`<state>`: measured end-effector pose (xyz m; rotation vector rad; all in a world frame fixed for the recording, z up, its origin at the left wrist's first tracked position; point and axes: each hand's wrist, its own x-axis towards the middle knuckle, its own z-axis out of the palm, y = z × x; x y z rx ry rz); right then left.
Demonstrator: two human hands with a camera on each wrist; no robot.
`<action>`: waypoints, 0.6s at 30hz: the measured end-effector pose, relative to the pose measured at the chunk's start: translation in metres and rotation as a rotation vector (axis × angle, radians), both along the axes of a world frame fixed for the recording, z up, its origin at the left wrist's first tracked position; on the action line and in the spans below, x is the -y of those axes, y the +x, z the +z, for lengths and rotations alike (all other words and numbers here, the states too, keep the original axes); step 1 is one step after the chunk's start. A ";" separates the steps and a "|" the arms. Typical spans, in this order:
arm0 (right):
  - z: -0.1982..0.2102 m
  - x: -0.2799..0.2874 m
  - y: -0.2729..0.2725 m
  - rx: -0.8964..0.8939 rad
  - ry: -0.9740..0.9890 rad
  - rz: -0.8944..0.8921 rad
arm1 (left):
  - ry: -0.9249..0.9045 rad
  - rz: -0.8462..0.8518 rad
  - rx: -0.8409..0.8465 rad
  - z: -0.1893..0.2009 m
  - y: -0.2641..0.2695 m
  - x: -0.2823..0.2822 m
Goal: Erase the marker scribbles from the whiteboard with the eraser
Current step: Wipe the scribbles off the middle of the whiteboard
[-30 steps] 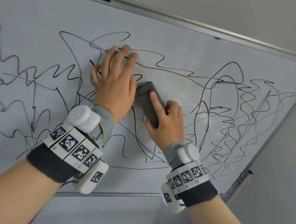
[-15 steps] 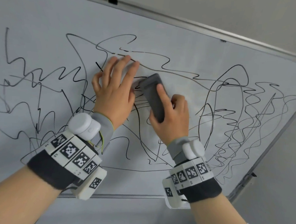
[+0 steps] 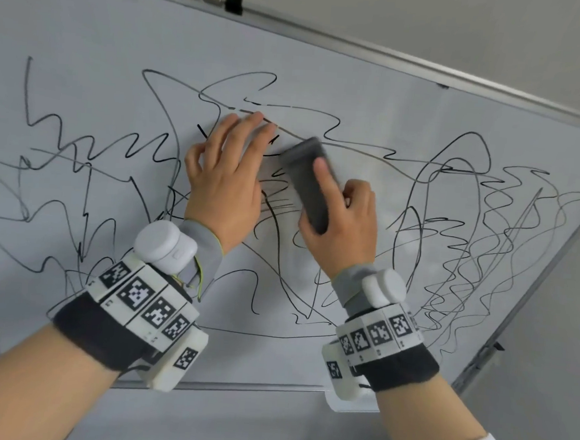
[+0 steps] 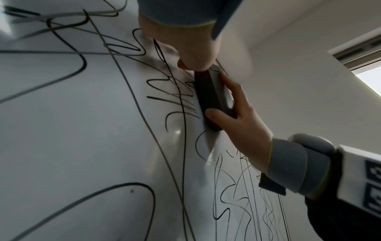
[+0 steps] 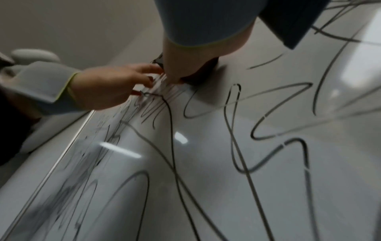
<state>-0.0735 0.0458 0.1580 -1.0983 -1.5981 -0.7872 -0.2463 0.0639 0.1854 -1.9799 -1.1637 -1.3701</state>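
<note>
Eraser (image 3: 310,183), a dark grey oblong block with rounded ends and a matte top, lies flat against the glossy whiteboard (image 3: 88,34), blurred at its upper end. The right hand (image 3: 343,227) holds it: index finger laid straight along its back, thumb on its near edge, the other fingers curled on its far side. Just beside those fingers, the left hand (image 3: 224,181) rests on the board with its fingers (image 3: 254,128) straight and slightly spread, their tips touching the smooth surface. Black marker scribbles (image 3: 486,240), looping and zigzag lines, cover the board all around both hands; between the two hands they look thin and streaked. A silvery metal frame (image 3: 396,60) edges the board.
</note>
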 end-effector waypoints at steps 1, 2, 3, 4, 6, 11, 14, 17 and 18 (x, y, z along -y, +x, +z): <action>0.007 0.000 0.002 -0.068 0.022 0.004 | -0.006 -0.003 0.002 0.000 0.000 0.000; 0.014 0.000 0.004 -0.137 0.039 0.014 | -0.009 -0.003 0.001 0.001 -0.001 -0.001; 0.018 -0.001 0.004 -0.185 0.048 0.022 | -0.011 -0.001 0.001 0.001 -0.001 -0.001; 0.020 -0.001 0.002 -0.206 0.050 0.027 | -0.010 0.002 0.001 0.001 -0.001 0.000; 0.015 -0.001 -0.003 -0.182 0.030 0.035 | -0.006 0.010 -0.003 0.000 -0.002 0.000; -0.003 -0.002 -0.012 0.005 -0.041 0.027 | 0.000 0.008 -0.017 0.001 -0.002 -0.001; 0.016 -0.001 -0.002 -0.110 0.025 0.035 | 0.011 0.006 -0.019 0.001 0.000 -0.001; 0.033 -0.003 0.006 -0.255 0.082 0.023 | 0.023 0.017 -0.010 -0.001 0.000 -0.001; 0.032 -0.002 0.004 -0.254 0.078 0.021 | 0.018 0.021 -0.010 -0.002 0.000 -0.001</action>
